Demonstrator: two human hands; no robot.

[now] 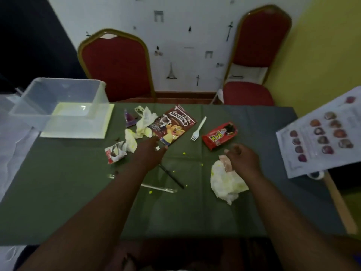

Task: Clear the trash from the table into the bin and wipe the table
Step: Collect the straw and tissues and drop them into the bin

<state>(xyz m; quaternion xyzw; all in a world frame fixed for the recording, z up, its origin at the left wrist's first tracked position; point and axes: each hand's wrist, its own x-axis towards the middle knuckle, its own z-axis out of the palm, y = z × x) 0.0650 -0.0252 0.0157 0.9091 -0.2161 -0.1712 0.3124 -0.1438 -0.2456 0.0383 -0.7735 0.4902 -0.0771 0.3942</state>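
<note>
Your left hand (150,151) is stretched forward with the fingers fairly straight and the thumb spread. Its tips touch the near corner of the Koko Krunch packet (172,124), which lies flat just beyond them.

Your right hand (242,157) has its fingers curled downward. A pinkish scrap (224,163) sticks out from under its thumb side, and I cannot tell whether you are gripping it. A large crumpled tissue (226,182) stained yellow lies against the inner side of that wrist.

Just beyond your right hand is a red snack wrapper (219,135). A white plastic fork (199,128) lies between that wrapper and the packet, farther out than both hands.

To the left of your left hand is a torn red-and-white wrapper (115,153). Beyond it lie more crumpled tissues (144,122) and a purple wrapper (129,118). A thin black stick (172,176) runs out from under your left wrist toward you, and a clear straw (159,187) lies just nearer than it. Yellow crumbs (183,153) dot the green tablecloth (78,192) between your arms.

The clear plastic bin (58,102) stands well to the far left of your left hand, on a pale yellow tray (78,132). A printed sheet (322,137) lies to the right of your right hand.
</note>
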